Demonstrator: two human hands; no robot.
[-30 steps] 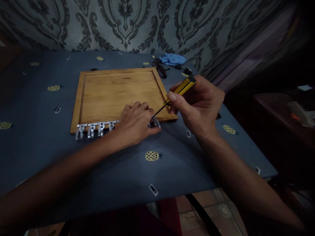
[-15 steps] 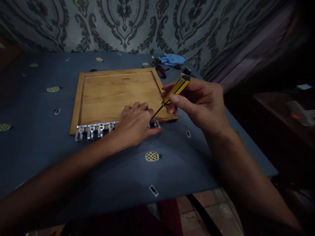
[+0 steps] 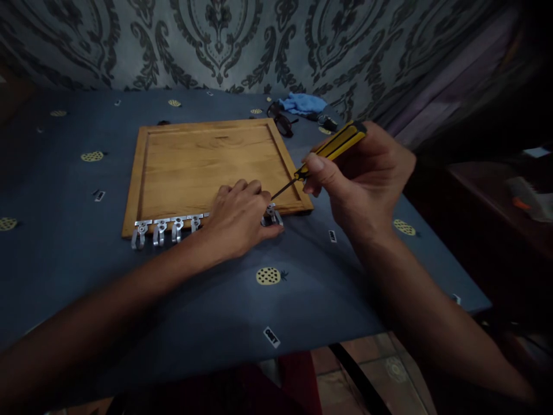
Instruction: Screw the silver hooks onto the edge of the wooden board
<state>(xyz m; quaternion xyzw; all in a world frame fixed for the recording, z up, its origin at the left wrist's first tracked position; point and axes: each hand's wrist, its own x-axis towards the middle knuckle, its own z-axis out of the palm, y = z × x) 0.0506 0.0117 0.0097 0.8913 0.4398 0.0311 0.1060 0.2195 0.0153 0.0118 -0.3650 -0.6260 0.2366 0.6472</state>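
Note:
A framed wooden board (image 3: 207,155) lies flat on the table, and a metal hook rail (image 3: 173,221) runs along its near edge. My left hand (image 3: 239,222) presses on the right part of the rail, fingers curled and closed over it, thumb beside the last hook (image 3: 272,216). It hides the rail's middle hooks. Between thumb and fingers my right hand (image 3: 363,178) grips a yellow and black screwdriver (image 3: 339,143), tilted with its handle up to the right. The shaft slopes down to the rail's right end; the tip is close to my left fingers, and whether it touches a screw I cannot tell.
Dark sunglasses (image 3: 283,122), a blue cloth (image 3: 302,104) and some keys (image 3: 327,122) lie past the board's far right corner. The blue table cover (image 3: 194,323) has printed pineapples. A patterned curtain (image 3: 242,46) hangs behind. At the right stands dark furniture (image 3: 484,184).
My right hand has moved right, and the screwdriver is tilted lower, its handle further from the board. My left hand stays on the rail.

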